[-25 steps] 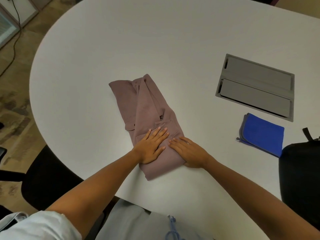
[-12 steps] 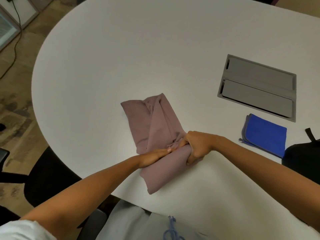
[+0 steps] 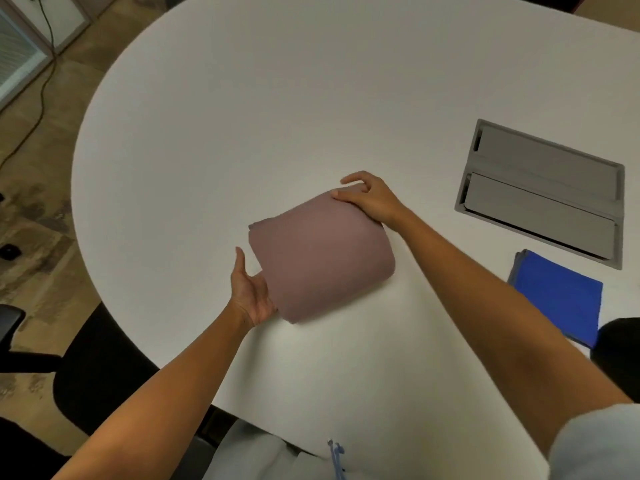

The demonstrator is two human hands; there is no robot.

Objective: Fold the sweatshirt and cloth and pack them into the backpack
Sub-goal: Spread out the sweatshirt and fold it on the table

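The left hand lies against the near-left side of the folded sweatshirt, palm toward the fabric and thumb up; its fingers are hidden under or behind the bundle, so I cannot tell if this grip is closed on the cloth or only supports it. The right hand rests on the far-right corner of the sweatshirt, thumb flat on the top and fingers loosely bent over the edge, not clamped. I think the 2 hands sit on opposite sides to keep the layers from opening and to lift the bundle as 1 piece.

The sweatshirt is a compact mauve rectangle on the white counter, so its folding looks finished. To the right of the sweatshirt, well apart, lies the blue cloth, already folded flat. Beyond the cloth, at the right edge of the view, is a dark shape, probably the backpack. Far-right of the sweatshirt, a grey hatch is set in the counter.
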